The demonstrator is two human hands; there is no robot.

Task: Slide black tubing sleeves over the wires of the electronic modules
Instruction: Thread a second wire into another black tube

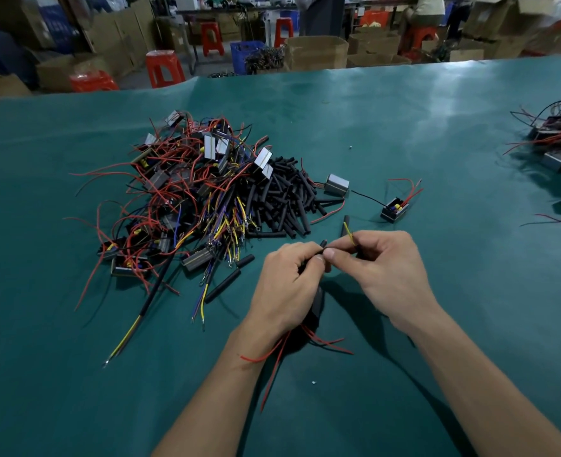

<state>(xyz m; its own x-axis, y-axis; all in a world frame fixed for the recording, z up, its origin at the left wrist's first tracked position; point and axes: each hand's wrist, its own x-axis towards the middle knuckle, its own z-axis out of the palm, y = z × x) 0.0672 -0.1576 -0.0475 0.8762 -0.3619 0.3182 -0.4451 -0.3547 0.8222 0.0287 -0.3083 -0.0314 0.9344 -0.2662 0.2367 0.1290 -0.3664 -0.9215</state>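
My left hand pinches a short black tubing sleeve at its fingertips. A dark module hangs under that palm, its red wires trailing toward me. My right hand pinches the module's thin wires just right of the sleeve; a yellow wire end sticks up above its fingers. Both hands meet fingertip to fingertip over the green table. A heap of loose black sleeves lies beyond the hands, next to a big pile of wired modules.
A lone module with red wires and a silver module lie beyond my right hand. Another module pile sits at the right edge. Two stray sleeves lie left of my left hand. Cardboard boxes and red stools stand past the table.
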